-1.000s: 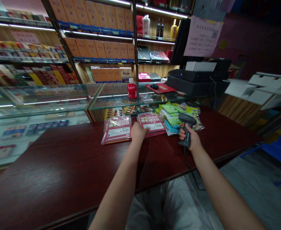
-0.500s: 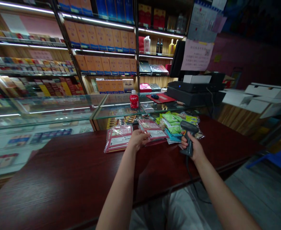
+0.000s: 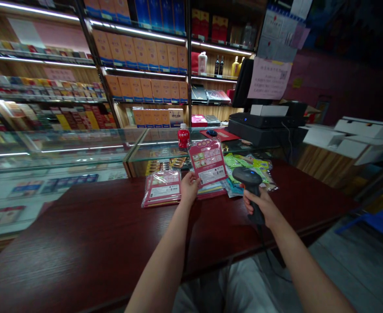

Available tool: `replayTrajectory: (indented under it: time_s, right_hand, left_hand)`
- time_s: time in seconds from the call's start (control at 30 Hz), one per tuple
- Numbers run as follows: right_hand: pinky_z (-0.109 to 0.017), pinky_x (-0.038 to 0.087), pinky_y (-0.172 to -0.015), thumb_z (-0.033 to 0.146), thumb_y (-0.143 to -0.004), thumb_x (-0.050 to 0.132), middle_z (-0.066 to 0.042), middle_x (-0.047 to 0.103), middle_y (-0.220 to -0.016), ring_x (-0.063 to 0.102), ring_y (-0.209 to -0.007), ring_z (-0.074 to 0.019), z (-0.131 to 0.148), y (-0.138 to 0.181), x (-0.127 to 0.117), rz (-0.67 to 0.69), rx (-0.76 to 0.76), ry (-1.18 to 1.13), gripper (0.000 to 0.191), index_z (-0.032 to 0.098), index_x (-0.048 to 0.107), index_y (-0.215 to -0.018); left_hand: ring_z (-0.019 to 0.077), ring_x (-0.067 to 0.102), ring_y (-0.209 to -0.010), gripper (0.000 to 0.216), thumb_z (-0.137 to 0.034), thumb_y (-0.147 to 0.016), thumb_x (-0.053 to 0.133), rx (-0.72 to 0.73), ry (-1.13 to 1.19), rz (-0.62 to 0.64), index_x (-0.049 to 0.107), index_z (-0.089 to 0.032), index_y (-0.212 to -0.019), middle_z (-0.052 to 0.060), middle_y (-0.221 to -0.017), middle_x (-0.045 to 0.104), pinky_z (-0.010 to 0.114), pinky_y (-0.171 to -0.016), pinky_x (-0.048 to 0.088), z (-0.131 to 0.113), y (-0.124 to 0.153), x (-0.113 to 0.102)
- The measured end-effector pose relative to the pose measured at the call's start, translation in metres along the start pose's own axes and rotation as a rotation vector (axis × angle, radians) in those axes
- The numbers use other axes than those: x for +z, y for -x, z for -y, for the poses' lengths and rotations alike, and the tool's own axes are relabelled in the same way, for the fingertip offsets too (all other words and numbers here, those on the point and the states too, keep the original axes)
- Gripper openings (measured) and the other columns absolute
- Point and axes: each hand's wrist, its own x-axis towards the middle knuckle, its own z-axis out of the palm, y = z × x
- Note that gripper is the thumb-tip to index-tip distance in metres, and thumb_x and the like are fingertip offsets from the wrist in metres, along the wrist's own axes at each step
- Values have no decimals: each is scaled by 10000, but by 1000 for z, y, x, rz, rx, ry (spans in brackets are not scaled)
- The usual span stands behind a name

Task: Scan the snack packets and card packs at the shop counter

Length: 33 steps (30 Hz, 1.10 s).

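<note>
My left hand [image 3: 190,188] pinches the lower left edge of a pink plastic-wrapped packet [image 3: 207,161], tilted up off the pile with its printed back and barcode label towards me. Beneath it, more packets [image 3: 211,191] lie on the dark red-brown table. To the left rests another stack of pink wrapped packets [image 3: 162,190]. My right hand [image 3: 260,204] is closed round the handle of a dark grey barcode scanner [image 3: 248,177], its head pointing left towards the raised packet. Green and yellow packets [image 3: 237,161] lie heaped behind the scanner, with blue ones [image 3: 233,189] at the near side.
A red bottle [image 3: 183,136] stands on the glass counter [image 3: 90,141] behind the table [image 3: 90,243]. At the right back are a black till machine [image 3: 266,126] and white boxes [image 3: 357,134]. The scanner's cable [image 3: 266,252] hangs over the table's front edge. Stocked shelves line the back.
My left hand has taken hold of a pink packet and tipped it up from the pile. My right hand has brought the scanner slightly left and nearer, its head turned towards the packet.
</note>
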Motion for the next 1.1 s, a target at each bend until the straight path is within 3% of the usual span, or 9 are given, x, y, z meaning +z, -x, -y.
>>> replayTrajectory:
  time_s: [0.27, 0.43, 0.67, 0.87, 1.1]
  right_hand:
    - [-180, 320, -319, 441, -715, 760, 87, 486, -488, 398, -332, -61, -9, 6, 3, -16, -22, 140, 373, 192, 562, -909]
    - [-183, 326, -321, 446, -714, 758, 86, 493, -492, 403, -332, -63, -6, 9, 3, -16, -20, 145, 364, 199, 552, -886]
    - [-181, 322, -324, 447, -710, 761, 92, 476, -489, 397, -339, -63, -5, 12, 1, -13, 8, 112, 363, 208, 541, -871]
    - [-176, 326, -344, 411, -721, 767, 82, 490, -523, 405, -371, -60, -5, 9, -3, -1, 31, -7, 339, 206, 565, -900]
    - [-171, 320, -340, 471, -686, 769, 72, 461, -550, 340, -394, -55, -9, -22, -19, 7, 68, -296, 347, 214, 600, -846]
  left_hand:
    - [123, 592, -646, 231, -296, -606, 666, 44, -70, -55, 555, -178, -772, 5, -727, 622, 231, -596, 476, 10, -7, -5]
    - [124, 580, -590, 276, -321, -607, 673, -15, -5, -55, 518, -191, -795, -11, -712, 607, 268, -573, 504, 12, -7, -7]
    - [113, 568, -571, 210, -279, -631, 668, 48, -49, -75, 529, -185, -759, -18, -661, 597, 233, -548, 486, 10, -7, -8]
    - [114, 563, -554, 234, -283, -624, 674, 29, -11, -59, 526, -185, -777, -28, -651, 591, 236, -528, 484, 10, -6, -8]
    - [135, 607, -635, 205, -274, -634, 671, 75, -108, -83, 563, -174, -777, 5, -696, 635, 227, -576, 464, 11, -8, -10]
